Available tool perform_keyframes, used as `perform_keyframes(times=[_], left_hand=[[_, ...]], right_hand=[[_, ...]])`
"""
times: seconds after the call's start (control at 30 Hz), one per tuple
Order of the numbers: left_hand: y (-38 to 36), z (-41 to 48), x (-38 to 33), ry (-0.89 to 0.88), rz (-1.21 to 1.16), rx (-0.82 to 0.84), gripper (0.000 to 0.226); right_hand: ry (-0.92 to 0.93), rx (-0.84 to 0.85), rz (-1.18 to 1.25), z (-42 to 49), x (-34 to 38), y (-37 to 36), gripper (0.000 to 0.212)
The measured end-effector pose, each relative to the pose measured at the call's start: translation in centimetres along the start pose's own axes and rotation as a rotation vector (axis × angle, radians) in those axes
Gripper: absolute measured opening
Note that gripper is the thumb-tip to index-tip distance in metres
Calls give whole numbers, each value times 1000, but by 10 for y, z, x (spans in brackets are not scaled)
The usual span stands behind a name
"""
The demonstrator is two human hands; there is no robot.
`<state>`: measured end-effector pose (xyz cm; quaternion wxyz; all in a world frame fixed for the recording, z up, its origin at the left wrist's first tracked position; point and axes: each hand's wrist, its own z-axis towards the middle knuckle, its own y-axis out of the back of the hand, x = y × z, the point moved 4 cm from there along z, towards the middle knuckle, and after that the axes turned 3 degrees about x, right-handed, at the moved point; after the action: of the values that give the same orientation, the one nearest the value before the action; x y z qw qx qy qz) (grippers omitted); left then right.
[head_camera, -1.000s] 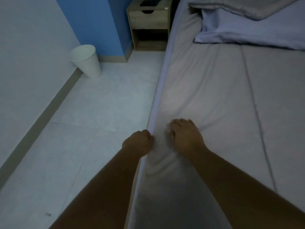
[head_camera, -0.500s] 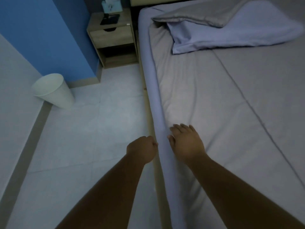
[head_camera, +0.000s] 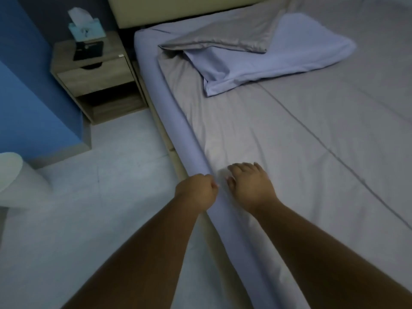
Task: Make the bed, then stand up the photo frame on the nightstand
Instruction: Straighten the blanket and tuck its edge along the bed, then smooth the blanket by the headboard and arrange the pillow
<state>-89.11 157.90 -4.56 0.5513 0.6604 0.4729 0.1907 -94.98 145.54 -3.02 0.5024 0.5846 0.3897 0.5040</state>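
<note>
Bed [head_camera: 178, 121]: its long axis is running from the foreground up and away to the headboard [head_camera: 178, 12], and its near side edge is being straddled by the two hands. Grey sheet [head_camera: 289, 141]: being pressed by the right hand [head_camera: 252, 186], palm down, fingers loosely bent, just inside that edge. Left hand [head_camera: 196, 192]: being held fisted against the mattress side; whether fabric is pinched cannot be told. Photo frame [head_camera: 89, 50]: lying flat on the nightstand [head_camera: 95, 76], well ahead, on the left hand's side.
</note>
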Motion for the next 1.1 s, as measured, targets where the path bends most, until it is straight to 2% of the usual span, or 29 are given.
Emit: perform_keyframes(times=[0.07,0.2,0.27,0.33,0.47,0.73,0.8,0.93,1.1], left_hand=[[15,19,26,-34,9,27,35],[53,56,71,-62,-1,105,31],[75,78,82,-63,6,117,31],[95,103,85,-73,29,110,31],[126,160,76,-120,58,66,31],[151,283,75,-177,209,53,31],[164,309,74,-181,187,64,30],[197,362,53,-231,188,75,30],[227,439,14,-386,121,-76,29]], right_hand=[[-54,-30,18,29,11,-7,34],[-65,-13,14,82,35,-1,51],[-31,39,-62,107,40,5,40],[-40,72,-104,135,39,16,32],[-60,-31,-139,193,22,35,34],[-149,-12,-77,309,-19,15,32],[-140,-42,-117,332,-25,20,18],[-142,-255,-73,377,-49,46,20],[-287,-328,-84,434,-98,66,26]])
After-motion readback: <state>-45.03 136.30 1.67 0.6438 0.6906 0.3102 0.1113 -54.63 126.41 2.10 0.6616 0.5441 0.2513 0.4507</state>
